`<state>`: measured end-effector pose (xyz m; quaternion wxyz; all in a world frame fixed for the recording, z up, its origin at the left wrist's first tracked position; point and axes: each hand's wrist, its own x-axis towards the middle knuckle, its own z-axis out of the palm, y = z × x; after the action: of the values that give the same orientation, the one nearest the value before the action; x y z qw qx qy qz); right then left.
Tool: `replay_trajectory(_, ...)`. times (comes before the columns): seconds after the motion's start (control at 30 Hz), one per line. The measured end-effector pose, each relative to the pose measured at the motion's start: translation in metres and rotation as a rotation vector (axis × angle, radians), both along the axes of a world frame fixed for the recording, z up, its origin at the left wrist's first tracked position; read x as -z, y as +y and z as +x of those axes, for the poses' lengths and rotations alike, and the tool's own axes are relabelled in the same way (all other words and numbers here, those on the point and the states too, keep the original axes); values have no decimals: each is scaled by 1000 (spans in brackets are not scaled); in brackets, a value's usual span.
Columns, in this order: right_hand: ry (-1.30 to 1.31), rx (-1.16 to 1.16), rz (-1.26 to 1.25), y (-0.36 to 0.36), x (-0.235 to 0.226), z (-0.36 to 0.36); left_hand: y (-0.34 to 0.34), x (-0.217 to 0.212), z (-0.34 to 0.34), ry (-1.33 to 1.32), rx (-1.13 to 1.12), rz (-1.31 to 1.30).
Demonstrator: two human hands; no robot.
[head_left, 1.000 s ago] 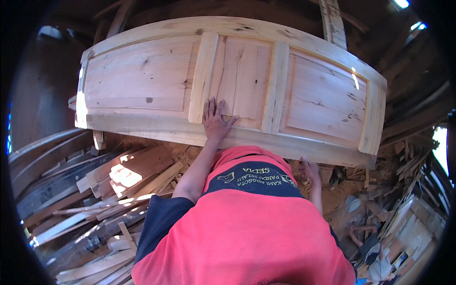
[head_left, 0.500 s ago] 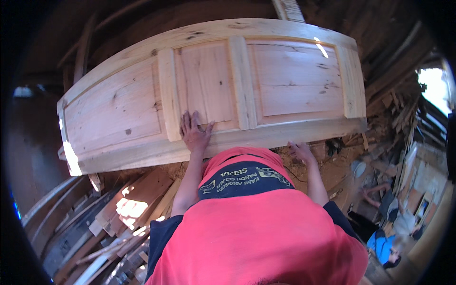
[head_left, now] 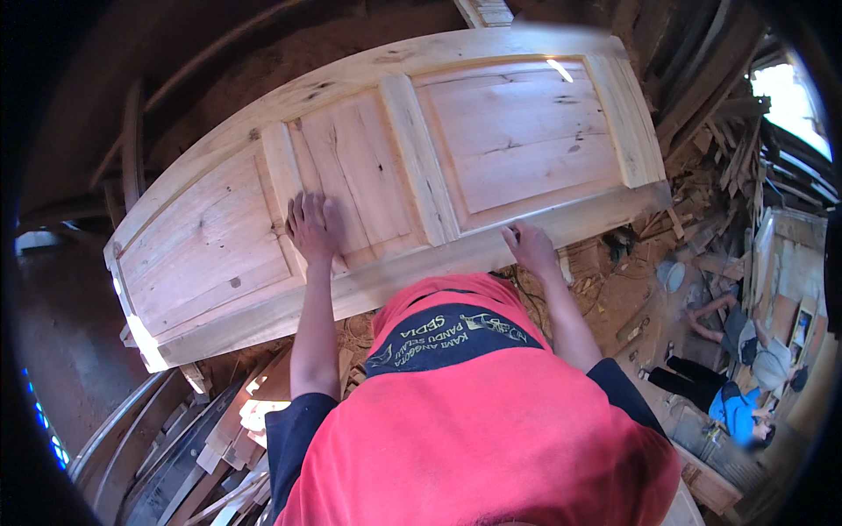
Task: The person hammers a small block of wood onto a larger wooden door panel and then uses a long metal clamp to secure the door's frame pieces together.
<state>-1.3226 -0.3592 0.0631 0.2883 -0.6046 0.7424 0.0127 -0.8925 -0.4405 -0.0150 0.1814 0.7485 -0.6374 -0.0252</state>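
A pale wooden panel door [head_left: 517,232] lies in front of me, with three recessed panels between its rails and uprights. My left hand [head_left: 313,232] rests on the left upright beside the middle panel, its fingers slightly bent and lying on the wood. Over the door's near rail is my right hand [head_left: 532,250], with its fingers curled in. Whether anything small is inside those fingers is hidden. A streak of sunlight falls on the right panel [head_left: 526,131], and dark knots and cracks mark the wood.
Wood offcuts and planks [head_left: 228,438] are heaped at the lower left. More scrap wood [head_left: 737,167] is piled along the right. A person in a blue shirt [head_left: 737,412] is at the lower right, near another person in a cap [head_left: 774,364]. A timber [head_left: 485,12] lies beyond the far edge.
My left hand has shifted left and farther onto the upright. My right hand has come up from beside the door onto its near rail, its fingers more curled. The view has turned slightly.
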Motion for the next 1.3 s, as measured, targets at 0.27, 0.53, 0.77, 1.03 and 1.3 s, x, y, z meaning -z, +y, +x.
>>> replay_trajectory(0.27,-367,-278,-525,-148,46,117,-129,13,44,-94,220,57)
replay_trajectory(0.53,-122,-619,-820,-286,92,205,-166,27,48,-196,284,82)
replay_trajectory(0.77,-105,-671,-884,-312,111,219,-169,30,45,-269,311,60)
replay_trajectory(1.03,-87,-670,-821,-313,107,219,-171,35,44,-259,307,71)
replay_trajectory(1.3,-18,-676,-799,-312,109,221,-171,35,44,-235,287,76)
